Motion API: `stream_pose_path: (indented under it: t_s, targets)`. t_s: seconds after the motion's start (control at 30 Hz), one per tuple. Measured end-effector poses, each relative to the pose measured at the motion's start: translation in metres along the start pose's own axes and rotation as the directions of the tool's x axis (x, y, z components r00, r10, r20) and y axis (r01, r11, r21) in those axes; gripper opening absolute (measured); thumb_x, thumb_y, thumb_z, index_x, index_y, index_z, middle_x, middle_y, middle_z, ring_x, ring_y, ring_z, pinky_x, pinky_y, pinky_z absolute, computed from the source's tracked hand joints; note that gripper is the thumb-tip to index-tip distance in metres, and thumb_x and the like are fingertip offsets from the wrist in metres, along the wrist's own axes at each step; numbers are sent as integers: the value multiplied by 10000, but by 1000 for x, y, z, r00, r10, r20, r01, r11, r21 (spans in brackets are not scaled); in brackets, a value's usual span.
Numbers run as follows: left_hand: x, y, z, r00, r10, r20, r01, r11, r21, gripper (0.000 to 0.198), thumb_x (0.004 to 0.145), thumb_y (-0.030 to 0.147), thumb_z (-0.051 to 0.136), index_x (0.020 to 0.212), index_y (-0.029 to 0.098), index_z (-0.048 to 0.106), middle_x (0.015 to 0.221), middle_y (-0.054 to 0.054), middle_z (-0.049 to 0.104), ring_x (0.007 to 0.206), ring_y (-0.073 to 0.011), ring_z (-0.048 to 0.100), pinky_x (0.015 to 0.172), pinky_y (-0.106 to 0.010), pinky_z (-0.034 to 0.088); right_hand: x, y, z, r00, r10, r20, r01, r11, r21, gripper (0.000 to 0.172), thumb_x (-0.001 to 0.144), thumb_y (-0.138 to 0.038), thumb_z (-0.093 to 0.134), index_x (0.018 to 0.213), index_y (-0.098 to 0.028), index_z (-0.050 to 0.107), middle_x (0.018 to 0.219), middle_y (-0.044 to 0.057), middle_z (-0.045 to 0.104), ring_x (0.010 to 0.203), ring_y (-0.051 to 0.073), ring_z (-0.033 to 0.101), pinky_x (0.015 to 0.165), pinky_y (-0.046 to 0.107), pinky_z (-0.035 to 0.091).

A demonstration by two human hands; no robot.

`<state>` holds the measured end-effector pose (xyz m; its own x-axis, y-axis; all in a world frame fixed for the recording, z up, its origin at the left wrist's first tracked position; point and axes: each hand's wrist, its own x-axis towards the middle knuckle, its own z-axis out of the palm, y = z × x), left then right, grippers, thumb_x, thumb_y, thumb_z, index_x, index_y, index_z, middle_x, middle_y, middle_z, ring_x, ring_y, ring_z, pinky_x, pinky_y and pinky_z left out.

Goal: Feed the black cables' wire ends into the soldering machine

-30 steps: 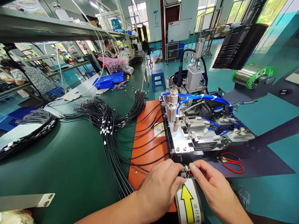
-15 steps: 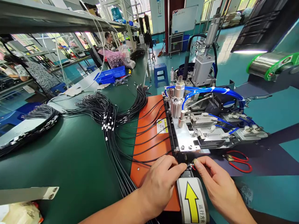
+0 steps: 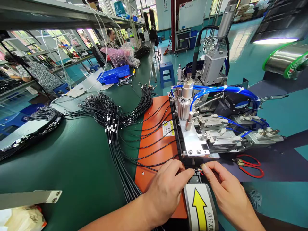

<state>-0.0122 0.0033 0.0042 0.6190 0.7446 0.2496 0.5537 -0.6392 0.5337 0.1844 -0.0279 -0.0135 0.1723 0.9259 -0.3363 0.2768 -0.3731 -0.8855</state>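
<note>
In front of the metal machine, my left hand is closed in a pinch on a black cable near its stripped end. The cable's body is mostly hidden under that hand. Thin coloured wires, red among them, fan out between my two hands. Thumb and forefinger of my right hand pinch the tips of these wires. Both hands are just beyond a guard with a yellow arrow. Several more black cables run across the orange plate into the machine's edge.
Bundles of black cables lie on the green table. Red-handled cutters rest right of the machine, below a solder wire spool. Blue trays stand farther back. Two people sit at the far left and back.
The view has shifted slightly, so the machine appears a little farther right. Both hands keep their pinch by the wires, with only slight movement.
</note>
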Motion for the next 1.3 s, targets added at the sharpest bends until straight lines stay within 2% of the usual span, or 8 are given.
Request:
stream_pose_path:
  t_s: [0.13, 0.37, 0.5, 0.7, 0.97, 1.17, 1.3]
  targets:
    - [0, -1, 1, 1000, 1, 0, -1, 1000, 6, 301, 964, 86, 507, 1218, 190, 631, 994, -81, 590, 890, -210, 554, 776, -341, 536, -2, -6, 3, 999, 11, -48, -10, 1000, 14, 424, 903, -658, 504, 957, -273, 673, 666, -36, 600, 617, 162, 508, 534, 235, 407]
    - [1, -2, 2, 1000, -1, -2, 1, 1000, 17, 306, 964, 82, 500, 1223, 185, 626, 995, -81, 576, 893, -210, 546, 779, -342, 535, -4, -7, 1, 999, 51, -3, -51, 999, 1, 448, 908, -686, 492, 1016, -284, 657, 717, -43, 632, 654, 163, 528, 586, 234, 430]
    - [0, -1, 1, 1000, -6, 10, 6, 1000, 30, 299, 977, 105, 487, 1231, 185, 624, 989, -80, 566, 891, -208, 540, 776, -339, 532, -4, -8, 2, 999, 51, -18, -51, 999, -7, 446, 913, -676, 485, 1026, -283, 663, 742, -41, 655, 644, 162, 533, 579, 239, 428]
    - [2, 3, -1, 1000, 12, 28, -15, 994, 106, 295, 983, 133, 478, 1236, 166, 626, 986, -94, 575, 895, -227, 540, 773, -365, 520, -4, -10, 5, 997, 9, -82, -10, 1000, -11, 399, 918, -620, 514, 941, -261, 686, 650, -39, 604, 607, 159, 545, 541, 231, 418]
    - [5, 6, -3, 997, 71, 2, -70, 968, 239, 264, 993, 145, 451, 1180, 154, 639, 890, -76, 567, 799, -219, 516, 694, -344, 448, 1, 4, 6, 998, -52, -37, 50, 997, -61, 390, 948, -622, 490, 970, -263, 642, 641, -36, 568, 566, 153, 517, 464, 235, 397]
    - [6, 5, -2, 994, 109, 5, -106, 959, 264, 241, 989, 166, 478, 1171, 145, 635, 877, -66, 563, 775, -213, 495, 675, -346, 426, 7, 13, 7, 993, -114, -15, 113, 992, -61, 368, 983, -576, 450, 891, -253, 601, 702, -25, 595, 638, 161, 555, 568, 238, 474]
    - [6, 4, -1, 994, 110, 6, -107, 955, 278, 222, 997, 162, 481, 1151, 154, 641, 873, -57, 565, 776, -205, 495, 672, -338, 433, 10, 12, 7, 992, -125, -27, 124, 992, -25, 401, 956, -585, 488, 849, -229, 640, 673, -8, 633, 585, 161, 570, 531, 244, 483]
